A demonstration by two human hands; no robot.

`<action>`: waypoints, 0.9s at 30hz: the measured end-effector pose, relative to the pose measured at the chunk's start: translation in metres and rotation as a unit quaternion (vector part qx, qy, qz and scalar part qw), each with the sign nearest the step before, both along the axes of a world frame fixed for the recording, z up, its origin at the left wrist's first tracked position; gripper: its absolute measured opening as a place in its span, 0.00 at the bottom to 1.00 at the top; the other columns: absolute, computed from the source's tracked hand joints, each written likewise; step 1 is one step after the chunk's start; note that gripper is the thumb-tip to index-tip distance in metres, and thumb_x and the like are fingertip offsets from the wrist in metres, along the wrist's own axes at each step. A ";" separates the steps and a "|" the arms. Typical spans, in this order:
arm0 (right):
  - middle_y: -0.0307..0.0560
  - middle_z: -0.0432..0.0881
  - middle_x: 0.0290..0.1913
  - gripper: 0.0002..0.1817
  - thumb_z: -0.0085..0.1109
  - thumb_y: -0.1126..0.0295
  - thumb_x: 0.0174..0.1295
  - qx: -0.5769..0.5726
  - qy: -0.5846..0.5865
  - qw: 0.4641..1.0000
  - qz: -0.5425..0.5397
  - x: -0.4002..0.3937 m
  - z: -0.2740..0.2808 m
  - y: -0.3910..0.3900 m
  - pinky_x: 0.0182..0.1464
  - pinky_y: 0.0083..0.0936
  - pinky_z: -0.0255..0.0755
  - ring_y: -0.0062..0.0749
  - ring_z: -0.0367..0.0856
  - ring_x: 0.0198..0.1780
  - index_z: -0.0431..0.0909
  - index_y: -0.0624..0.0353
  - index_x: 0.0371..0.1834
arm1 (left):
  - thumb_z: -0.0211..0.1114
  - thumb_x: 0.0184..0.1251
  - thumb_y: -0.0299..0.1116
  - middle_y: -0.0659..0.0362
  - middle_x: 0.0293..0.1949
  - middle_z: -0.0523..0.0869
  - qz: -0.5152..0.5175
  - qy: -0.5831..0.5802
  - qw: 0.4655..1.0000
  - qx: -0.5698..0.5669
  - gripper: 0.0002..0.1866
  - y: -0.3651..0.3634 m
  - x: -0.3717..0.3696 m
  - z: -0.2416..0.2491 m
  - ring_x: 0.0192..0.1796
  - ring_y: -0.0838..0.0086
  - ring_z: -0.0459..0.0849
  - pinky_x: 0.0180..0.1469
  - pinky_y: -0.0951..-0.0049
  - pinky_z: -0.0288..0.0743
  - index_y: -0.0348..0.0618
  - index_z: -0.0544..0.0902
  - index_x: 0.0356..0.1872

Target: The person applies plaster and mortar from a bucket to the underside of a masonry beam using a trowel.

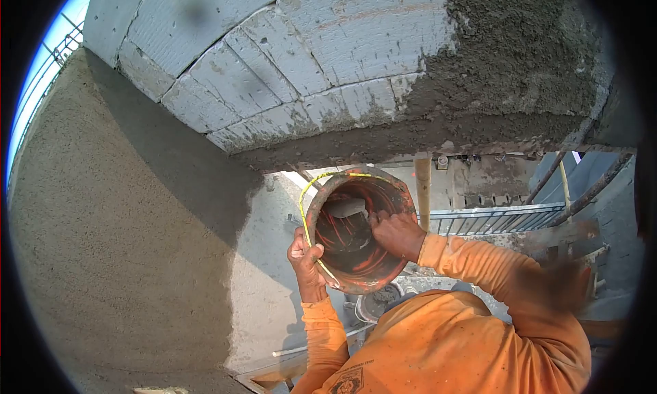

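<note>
A dark bucket [342, 254] with orange-red streaks is tilted so that its open mouth faces me. My left hand [306, 263] is closed on its left rim, thumb over the edge. A thin yellow band [302, 213], apparently the handle, curves along the rim past that hand. My right hand [398, 235] reaches over the right side of the mouth, fingers curled into a fist. From it a flat grey trowel blade [345, 208] extends inside the bucket; its handle is hidden in my grip. Some grey smears lie on the bucket's inner wall.
Ahead is a block wall [308, 45], partly coated with wet grey mortar [506, 59]. A plastered wall [130, 230] stands to the left. Below are another bucket [376, 301] of grey mix, a wooden post [423, 189] and a blue metal railing [499, 217].
</note>
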State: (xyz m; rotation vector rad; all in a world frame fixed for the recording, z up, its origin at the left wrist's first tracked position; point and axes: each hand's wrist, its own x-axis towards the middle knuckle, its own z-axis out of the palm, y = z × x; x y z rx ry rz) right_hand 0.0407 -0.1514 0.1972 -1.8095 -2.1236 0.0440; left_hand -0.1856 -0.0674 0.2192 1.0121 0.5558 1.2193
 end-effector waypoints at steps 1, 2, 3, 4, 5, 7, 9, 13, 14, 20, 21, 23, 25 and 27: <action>0.56 0.90 0.39 0.13 0.59 0.72 0.64 0.002 0.000 1.000 0.001 -0.003 -0.006 -0.003 0.48 0.47 0.85 0.52 0.92 0.42 0.83 0.68 0.48 | 0.64 0.49 0.16 0.62 0.51 0.81 -0.003 0.005 1.000 -0.005 0.31 0.002 -0.001 0.001 0.50 0.80 0.80 0.60 0.80 0.72 0.25 0.82 0.61; 0.56 0.90 0.39 0.15 0.59 0.72 0.64 -0.043 -0.021 0.998 0.043 -0.009 -0.019 -0.013 0.46 0.45 0.85 0.53 0.92 0.41 0.82 0.68 0.51 | 0.64 0.49 0.16 0.62 0.51 0.81 -0.001 0.004 1.000 -0.003 0.31 0.004 -0.005 -0.001 0.50 0.80 0.80 0.60 0.80 0.72 0.25 0.82 0.61; 0.57 0.89 0.38 0.17 0.58 0.72 0.65 -0.088 -0.044 0.991 0.086 -0.011 -0.029 -0.021 0.43 0.44 0.86 0.53 0.92 0.41 0.81 0.69 0.54 | 0.64 0.49 0.16 0.62 0.51 0.81 0.003 0.006 1.000 -0.003 0.30 0.008 -0.010 -0.007 0.50 0.81 0.79 0.59 0.81 0.72 0.25 0.82 0.60; 0.56 0.89 0.37 0.17 0.58 0.72 0.65 -0.095 -0.054 0.985 0.132 -0.007 -0.027 -0.027 0.41 0.41 0.86 0.53 0.92 0.40 0.80 0.67 0.56 | 0.64 0.49 0.16 0.62 0.51 0.81 0.007 0.006 1.000 -0.003 0.29 0.011 -0.010 -0.007 0.49 0.81 0.79 0.59 0.81 0.71 0.25 0.82 0.59; 0.56 0.89 0.37 0.17 0.58 0.72 0.65 -0.095 -0.056 0.985 0.132 -0.006 -0.026 -0.022 0.41 0.41 0.86 0.53 0.92 0.40 0.80 0.67 0.56 | 0.64 0.49 0.16 0.62 0.51 0.81 0.007 0.004 1.000 -0.002 0.29 0.014 -0.009 -0.007 0.49 0.81 0.79 0.59 0.81 0.71 0.25 0.82 0.59; 0.57 0.88 0.38 0.15 0.58 0.72 0.65 -0.070 -0.032 0.994 0.080 -0.008 -0.020 -0.012 0.39 0.40 0.86 0.52 0.92 0.40 0.82 0.67 0.52 | 0.65 0.49 0.16 0.61 0.52 0.81 0.016 0.019 1.000 -0.001 0.21 0.008 -0.009 -0.008 0.48 0.82 0.78 0.57 0.83 0.70 0.27 0.85 0.49; 0.58 0.87 0.40 0.14 0.57 0.73 0.65 -0.026 0.007 0.998 0.055 -0.011 -0.007 0.002 0.40 0.42 0.86 0.52 0.92 0.40 0.83 0.68 0.50 | 0.65 0.49 0.17 0.61 0.52 0.81 0.020 0.024 0.999 0.008 0.15 0.007 -0.008 -0.006 0.47 0.82 0.77 0.55 0.83 0.69 0.31 0.84 0.42; 0.58 0.88 0.41 0.14 0.57 0.72 0.66 -0.042 -0.019 0.998 0.043 -0.018 -0.041 -0.002 0.40 0.40 0.87 0.49 0.93 0.41 0.83 0.69 0.50 | 0.66 0.49 0.17 0.60 0.50 0.80 0.031 -0.009 0.999 0.032 0.08 0.014 -0.004 -0.003 0.44 0.82 0.73 0.51 0.82 0.68 0.40 0.76 0.25; 0.58 0.89 0.41 0.14 0.58 0.72 0.66 -0.056 -0.044 0.993 0.091 -0.013 -0.050 -0.013 0.40 0.39 0.86 0.47 0.93 0.41 0.83 0.69 0.50 | 0.66 0.49 0.17 0.60 0.50 0.80 0.031 -0.013 0.999 0.035 0.08 0.016 -0.004 -0.003 0.44 0.82 0.73 0.51 0.82 0.68 0.40 0.76 0.25; 0.56 0.90 0.39 0.09 0.61 0.70 0.62 0.003 -0.046 0.999 0.009 -0.003 -0.018 0.019 0.40 0.35 0.86 0.40 0.92 0.47 0.86 0.65 0.35 | 0.63 0.50 0.15 0.59 0.51 0.81 0.046 0.070 0.996 0.037 0.08 0.013 -0.001 -0.020 0.52 0.78 0.76 0.56 0.77 0.69 0.40 0.76 0.24; 0.56 0.90 0.39 0.09 0.61 0.70 0.62 0.003 -0.044 0.999 0.008 -0.006 -0.026 0.018 0.40 0.35 0.86 0.40 0.92 0.47 0.86 0.65 0.35 | 0.63 0.50 0.15 0.59 0.51 0.81 0.045 0.072 0.996 0.037 0.08 0.012 0.003 -0.019 0.52 0.78 0.76 0.56 0.77 0.69 0.40 0.76 0.24; 0.55 0.90 0.38 0.09 0.61 0.70 0.60 -0.031 -0.047 0.998 0.017 -0.019 -0.035 0.012 0.40 0.36 0.86 0.41 0.92 0.45 0.88 0.63 0.36 | 0.62 0.49 0.14 0.59 0.51 0.81 0.067 0.074 0.995 0.014 0.07 0.010 0.010 -0.011 0.55 0.77 0.76 0.58 0.78 0.67 0.38 0.77 0.24; 0.52 0.91 0.37 0.08 0.62 0.71 0.60 -0.054 -0.074 0.994 0.062 -0.022 -0.051 0.000 0.41 0.37 0.86 0.40 0.92 0.45 0.90 0.59 0.34 | 0.62 0.49 0.14 0.58 0.53 0.82 0.075 0.069 0.994 0.023 0.06 0.010 0.009 -0.010 0.54 0.77 0.76 0.58 0.78 0.66 0.36 0.76 0.23; 0.49 0.91 0.37 0.08 0.62 0.70 0.60 -0.115 -0.077 0.985 0.101 -0.019 -0.040 -0.007 0.42 0.38 0.86 0.41 0.92 0.46 0.92 0.56 0.34 | 0.62 0.49 0.14 0.56 0.56 0.83 0.081 0.083 0.991 0.067 0.06 0.010 0.010 -0.010 0.52 0.78 0.77 0.56 0.78 0.68 0.35 0.76 0.23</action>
